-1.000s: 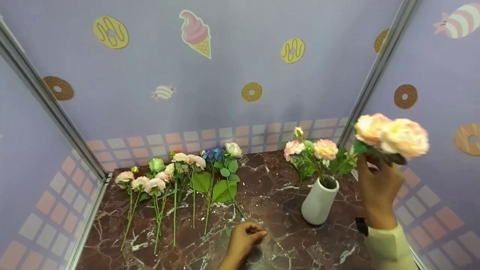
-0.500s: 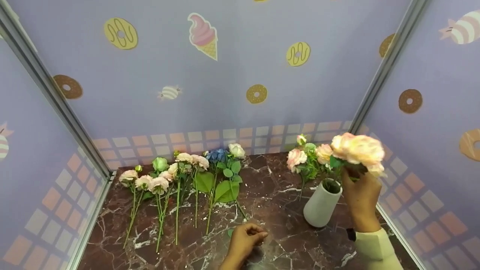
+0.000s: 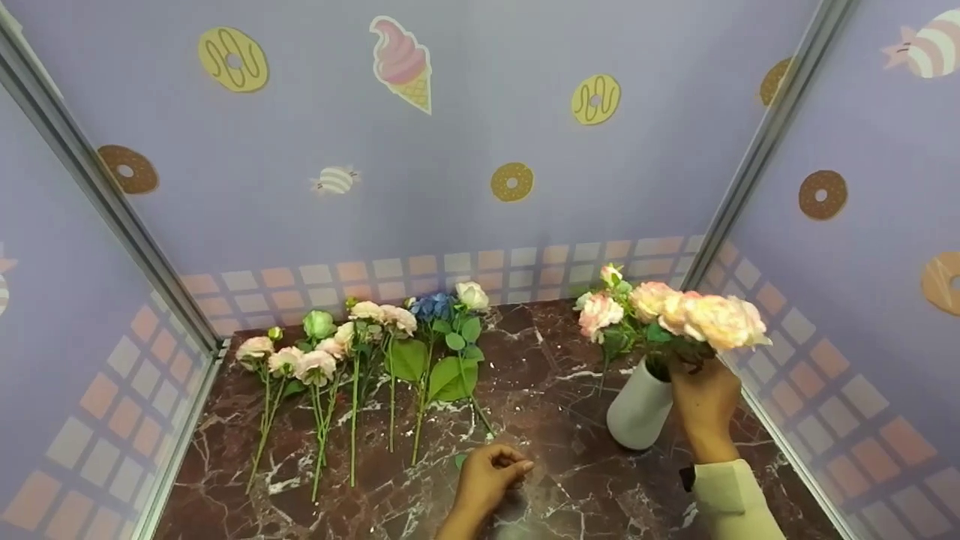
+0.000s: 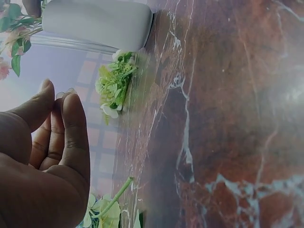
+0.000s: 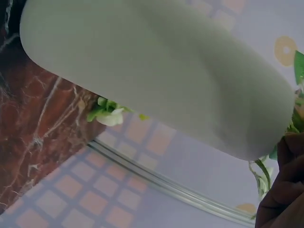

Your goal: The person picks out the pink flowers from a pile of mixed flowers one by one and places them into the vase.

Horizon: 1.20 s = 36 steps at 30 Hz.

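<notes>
1. I read the step in hand as setting a peach-pink flower [image 3: 716, 321] into the white vase [image 3: 637, 412]; its blooms sit at the mouth, on the vase's right.
2. My right hand [image 3: 706, 401] has its fingers curled round the flower just under the blooms, partly hidden by them. I cannot tell how deep the stem reaches.
3. My left hand [image 3: 491, 476] is low over the bench [image 3: 592, 495], well apart from the vase, fingers loosely bent, tips close together, holding nothing I can see.
4. Next, I judge, the move calls for easing the stem down and letting go without tipping the vase; the left hand could steady it.
5. In the way: a pink bloom [image 3: 600, 315] and greenery crowd the mouth, and my right hand covers part of it. A green-and-white sprig [image 4: 115, 83] shows behind the vase.
6. To the left lie a blue flower [image 3: 433, 306], a white rose [image 3: 472, 296], a green bloom [image 3: 319, 324] and pale pink flowers [image 3: 315, 366]; a loose-looking leaf [image 3: 460, 460] is beside my left hand.
</notes>
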{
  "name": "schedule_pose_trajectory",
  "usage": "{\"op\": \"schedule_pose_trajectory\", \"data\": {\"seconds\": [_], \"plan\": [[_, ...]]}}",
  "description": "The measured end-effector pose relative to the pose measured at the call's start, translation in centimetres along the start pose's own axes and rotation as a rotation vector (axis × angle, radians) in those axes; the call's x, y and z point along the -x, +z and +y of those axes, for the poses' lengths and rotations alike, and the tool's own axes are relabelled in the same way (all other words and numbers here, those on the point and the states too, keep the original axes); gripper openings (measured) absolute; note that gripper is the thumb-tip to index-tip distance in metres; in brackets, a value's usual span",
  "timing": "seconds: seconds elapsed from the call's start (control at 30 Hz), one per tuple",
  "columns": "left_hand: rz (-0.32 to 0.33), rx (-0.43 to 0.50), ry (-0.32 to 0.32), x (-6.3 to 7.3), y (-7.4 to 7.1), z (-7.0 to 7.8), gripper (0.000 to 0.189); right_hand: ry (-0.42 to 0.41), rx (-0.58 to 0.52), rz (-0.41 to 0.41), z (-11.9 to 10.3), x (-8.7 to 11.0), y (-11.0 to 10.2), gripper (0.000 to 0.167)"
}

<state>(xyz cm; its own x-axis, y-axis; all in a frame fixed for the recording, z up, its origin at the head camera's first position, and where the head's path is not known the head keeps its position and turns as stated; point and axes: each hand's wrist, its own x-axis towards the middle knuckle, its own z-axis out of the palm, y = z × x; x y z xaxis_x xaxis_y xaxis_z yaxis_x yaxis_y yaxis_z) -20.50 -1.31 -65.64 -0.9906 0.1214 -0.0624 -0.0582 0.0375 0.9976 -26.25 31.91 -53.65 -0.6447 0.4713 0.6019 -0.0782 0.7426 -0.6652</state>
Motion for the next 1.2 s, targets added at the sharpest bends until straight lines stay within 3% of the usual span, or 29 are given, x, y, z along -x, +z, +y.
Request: {"op": "schedule_pose_trajectory", "data": {"seconds": [0.2, 0.43, 0.6, 0.77, 0.97, 1.07, 1.17, 1.2], "plan": [[0.011, -0.008, -0.008, 0.1, -0.3, -0.2, 0.016, -0.072, 0.000, 0.019, 1.0, 0.5, 0.9, 0.011], [0.045, -0.018, -0.001, -0.2, -1.1, -0.4, 0.014, -0.036, 0.011, 0.042, 1.6, 1.2, 0.9, 0.013], [0.150, -0.096, 0.029, -1.0, -3.6, -0.5, 0.010, 0.043, -0.026, 0.059, 1.5, 1.6, 1.0, 0.014], [0.297, -0.176, 0.011, -1.8, -7.9, -0.4, 0.009, 0.017, -0.077, 0.050, 1.7, 2.6, 1.1, 0.015], [0.494, -0.454, -0.029, -2.2, -12.1, 0.3, 0.011, 0.057, -0.262, 0.087, 1.6, 4.8, 1.2, 0.010], [0.506, -0.510, -0.030, -2.8, -12.6, 0.6, 0.012, 0.043, -0.229, 0.087, 1.2, 6.0, 1.1, 0.009], [0.470, -0.522, 0.003, -4.0, -11.8, 0.3, 0.011, 0.056, -0.175, 0.047, 0.6, 7.6, 1.0, 0.010], [0.472, -0.535, 0.031, -4.9, -11.4, -0.4, 0.010, 0.057, -0.162, 0.032, 0.5, 8.2, 1.2, 0.010]]}}
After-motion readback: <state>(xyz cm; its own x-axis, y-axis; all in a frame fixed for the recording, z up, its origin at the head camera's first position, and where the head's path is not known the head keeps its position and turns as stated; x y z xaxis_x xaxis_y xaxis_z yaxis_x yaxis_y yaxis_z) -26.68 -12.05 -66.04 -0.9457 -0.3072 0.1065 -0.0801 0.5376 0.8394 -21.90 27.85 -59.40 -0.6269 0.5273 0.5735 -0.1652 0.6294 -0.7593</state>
